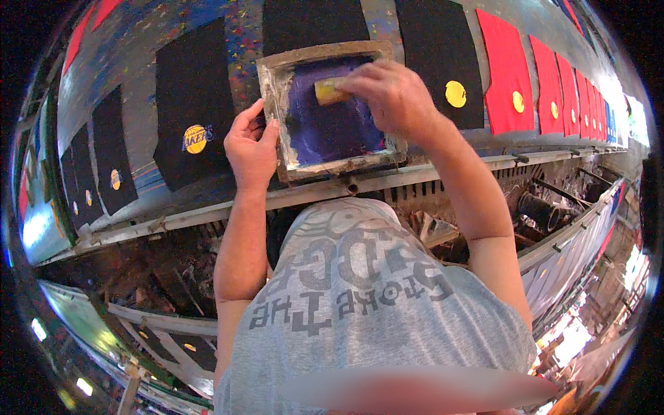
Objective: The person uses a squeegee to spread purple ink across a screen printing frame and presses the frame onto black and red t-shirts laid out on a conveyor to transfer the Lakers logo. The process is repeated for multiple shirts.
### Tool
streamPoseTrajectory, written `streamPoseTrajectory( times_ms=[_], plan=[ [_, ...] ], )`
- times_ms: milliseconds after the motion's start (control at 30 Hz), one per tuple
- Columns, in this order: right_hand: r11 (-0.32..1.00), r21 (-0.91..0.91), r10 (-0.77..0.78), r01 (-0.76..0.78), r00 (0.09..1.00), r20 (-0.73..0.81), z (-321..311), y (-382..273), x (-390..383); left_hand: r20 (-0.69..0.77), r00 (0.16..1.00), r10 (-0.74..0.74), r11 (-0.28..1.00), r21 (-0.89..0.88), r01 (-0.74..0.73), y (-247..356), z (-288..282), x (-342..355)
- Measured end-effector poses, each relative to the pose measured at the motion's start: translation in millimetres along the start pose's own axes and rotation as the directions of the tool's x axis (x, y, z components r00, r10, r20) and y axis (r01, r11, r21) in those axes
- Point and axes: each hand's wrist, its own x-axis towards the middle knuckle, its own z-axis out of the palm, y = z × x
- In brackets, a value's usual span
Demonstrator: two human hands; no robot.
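Left hand (250, 144) gripped left edge of wooden-framed, purple-inked printing screen (332, 111); right hand (387, 93) closed on yellow squeegee block (329, 90) inside it. I judged risk: frame slipping sideways mid-stroke, smearing print onto black fabric panel (194, 131) beside left hand.

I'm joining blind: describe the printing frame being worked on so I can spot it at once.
Follow the long table lined with black and red fabric panels to its middle. There lies a wooden-framed screen, left hand steadying its edge, right hand pressing a squeegee. Only it has purple ink.

A screen frame (332, 111) lies on the table (138, 62) between fabric panels (194, 131).
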Motion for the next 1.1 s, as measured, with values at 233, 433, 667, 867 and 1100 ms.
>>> streamPoseTrajectory(
  times_ms=[233, 433, 667, 867, 1100],
  plan=[
    [0.994, 0.108, -0.023, 0.019, 0.999, 0.042, -7, -61, -74, -0.029, 0.995, 0.090, 0.986, 0.147, -0.085, -8, 3, -4],
    [0.986, 0.166, -0.035, 0.011, 0.990, 0.139, -8, -69, -95, -0.091, 0.961, 0.260, 0.924, 0.311, -0.221, -18, 15, -14],
    [0.946, 0.303, -0.100, 0.116, 0.993, -0.070, -25, -1, -42, -0.082, 0.948, 0.306, 0.869, 0.430, -0.244, -16, 17, -17],
    [0.987, 0.154, 0.023, -0.045, 0.990, 0.142, 11, 77, 73, -0.121, 0.967, 0.222, 0.936, 0.304, -0.177, -12, 19, -19],
    [0.935, 0.076, 0.203, -0.345, 0.701, 0.683, 9, 102, 130, -0.180, 0.951, 0.252, 0.965, 0.117, -0.233, -19, 18, -29]
  ],
)
